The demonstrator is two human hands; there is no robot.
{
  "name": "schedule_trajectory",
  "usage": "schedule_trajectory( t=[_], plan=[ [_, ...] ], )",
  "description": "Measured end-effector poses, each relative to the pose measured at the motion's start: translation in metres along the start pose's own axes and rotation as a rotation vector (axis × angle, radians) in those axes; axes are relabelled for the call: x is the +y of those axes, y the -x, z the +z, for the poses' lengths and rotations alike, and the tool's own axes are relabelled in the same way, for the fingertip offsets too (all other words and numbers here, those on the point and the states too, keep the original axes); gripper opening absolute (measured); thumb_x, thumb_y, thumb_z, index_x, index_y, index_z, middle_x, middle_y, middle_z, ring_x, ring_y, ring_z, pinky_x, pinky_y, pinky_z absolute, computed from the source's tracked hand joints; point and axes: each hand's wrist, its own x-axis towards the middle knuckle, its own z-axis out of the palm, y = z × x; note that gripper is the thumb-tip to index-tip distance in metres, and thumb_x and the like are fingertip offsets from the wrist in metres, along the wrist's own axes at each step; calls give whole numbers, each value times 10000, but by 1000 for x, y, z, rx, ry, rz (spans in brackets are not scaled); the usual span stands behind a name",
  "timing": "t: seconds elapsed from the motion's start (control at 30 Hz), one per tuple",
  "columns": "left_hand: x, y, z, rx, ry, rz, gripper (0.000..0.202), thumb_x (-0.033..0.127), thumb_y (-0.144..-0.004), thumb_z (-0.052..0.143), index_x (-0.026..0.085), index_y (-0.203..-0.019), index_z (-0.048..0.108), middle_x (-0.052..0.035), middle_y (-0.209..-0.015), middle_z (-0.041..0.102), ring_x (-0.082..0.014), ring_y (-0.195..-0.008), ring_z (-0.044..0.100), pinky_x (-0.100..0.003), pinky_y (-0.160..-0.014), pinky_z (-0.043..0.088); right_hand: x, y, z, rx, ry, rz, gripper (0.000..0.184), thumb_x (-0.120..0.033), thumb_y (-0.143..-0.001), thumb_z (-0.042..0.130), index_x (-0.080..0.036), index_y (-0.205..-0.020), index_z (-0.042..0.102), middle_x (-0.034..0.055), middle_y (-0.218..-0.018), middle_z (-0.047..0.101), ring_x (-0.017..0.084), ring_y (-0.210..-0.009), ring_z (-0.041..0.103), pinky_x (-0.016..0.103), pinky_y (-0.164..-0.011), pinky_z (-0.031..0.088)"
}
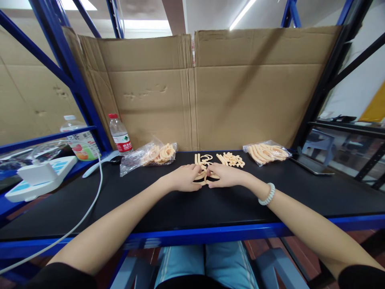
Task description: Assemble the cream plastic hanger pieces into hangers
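Observation:
My left hand point(184, 178) and my right hand point(226, 175) meet near the middle of the black tabletop point(180, 210). Between them lies a pale beige assembly of curved strips point(204, 181), whose material I cannot make out. The fingers of both hands are closed on it, the left from one side and the right from the other; the palms hide part of it. Just beyond are loose straight and curved pieces point(205, 158). A heap of short beige pieces point(233, 159) lies behind my right hand. My right wrist wears a pale beaded bracelet point(267, 194).
Clear plastic bags of beige pieces lie left point(158, 154) and right point(266, 152). A red-capped bottle point(120, 134) stands back left, near a white power strip point(45, 178) and its cable point(94, 196). Cardboard point(240, 92) walls the back; a dark flat device point(313, 165) lies right.

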Motion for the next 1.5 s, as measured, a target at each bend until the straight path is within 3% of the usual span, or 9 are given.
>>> schedule_trajectory(
  t=[0.13,0.43,0.6,1.03,1.2,1.3,1.4,1.5],
  plan=[
    [-8,-2,3,-26,17,-32,380,458,-819,491,160,-1056,481,-130,-1051,600,-271,-934,596,-335,-744,448,0,0,-3,-15,-6,-19,274,-279,-755,670,-162,-978,560,97,-1019,613,233,-932,555,332,-795,425],
    [-7,1,-8,-30,22,60,184,323,-784,579,187,-896,528,-56,-915,618,-209,-798,599,-271,-620,398,-2,1,-8,-26,-20,-59,216,-208,-702,687,-175,-849,532,21,-851,593,162,-752,520,254,-633,375],
    [-8,2,-14,-80,24,47,188,337,-756,620,197,-869,566,-33,-892,635,-199,-794,598,-262,-629,385,2,0,-7,-36,-43,-129,234,-219,-700,698,-173,-851,527,9,-848,580,148,-743,504,242,-633,365],
    [-6,4,-18,-58,-17,6,219,373,-741,627,200,-875,606,-52,-886,660,-224,-817,616,-266,-637,399,4,-2,-6,-4,-48,-119,222,-208,-699,696,-177,-858,543,12,-856,597,154,-752,520,242,-638,364],
    [-13,2,-19,73,40,-7,255,440,-768,581,192,-823,588,-42,-827,651,-193,-736,601,-255,-600,384,7,-4,-4,11,-36,-111,203,-210,-699,695,-170,-827,543,6,-823,587,144,-720,509,240,-618,360],
    [-27,-6,-12,201,116,25,264,434,-833,512,182,-870,581,-50,-857,648,-186,-766,603,-266,-659,421,8,-4,-3,12,-55,-119,194,-213,-703,692,-166,-829,552,5,-808,592,141,-705,515,239,-613,365],
    [-47,-19,4,313,117,24,278,374,-878,457,155,-1003,573,-105,-1024,636,-226,-969,590,-333,-834,440,11,-8,-2,73,-73,-134,109,-233,-772,631,-162,-827,569,16,-792,610,140,-684,531,241,-608,376],
    [-66,-33,20,334,148,49,284,297,-898,421,144,-1094,558,-135,-1193,592,-231,-1155,520,-366,-984,384,17,-20,-4,241,14,-140,96,-222,-851,535,-155,-803,586,41,-785,623,155,-717,551,263,-658,394]
  ],
)
